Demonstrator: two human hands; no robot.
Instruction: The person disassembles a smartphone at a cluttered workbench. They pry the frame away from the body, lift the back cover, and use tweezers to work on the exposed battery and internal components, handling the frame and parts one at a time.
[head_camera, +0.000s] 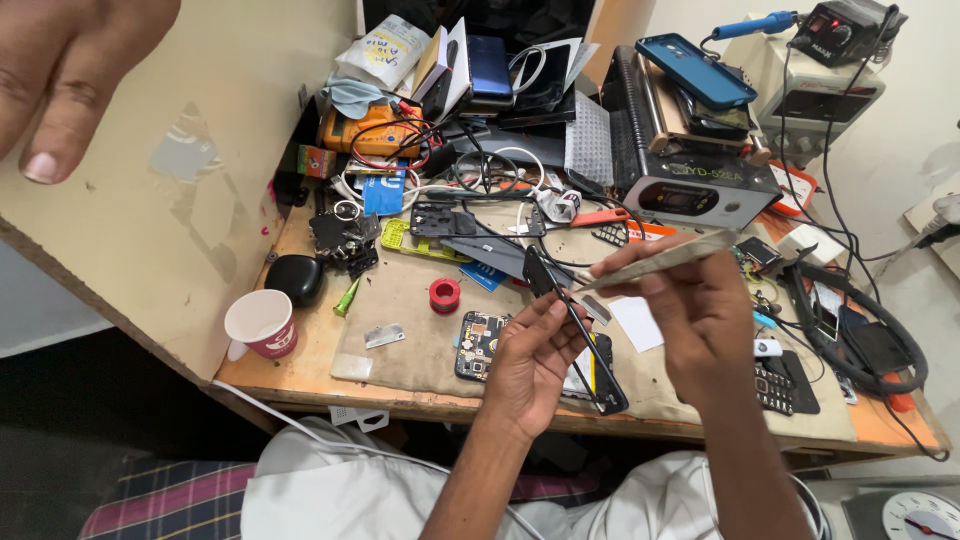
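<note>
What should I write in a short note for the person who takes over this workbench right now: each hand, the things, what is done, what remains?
Left hand: holds the black phone frame on edge above the beige mat.
Right hand: pinches a thin flat panel, lifted clear and level near the frame's upper end.
Another person's hand hangs at the upper left, touching nothing.
Nearby: a circuit board on the mat by the left hand, a red tape roll, a paper cup at the table's left edge.
Done: frame and panel are apart.
Left: both pieces are in hand; neither is set down.
</note>
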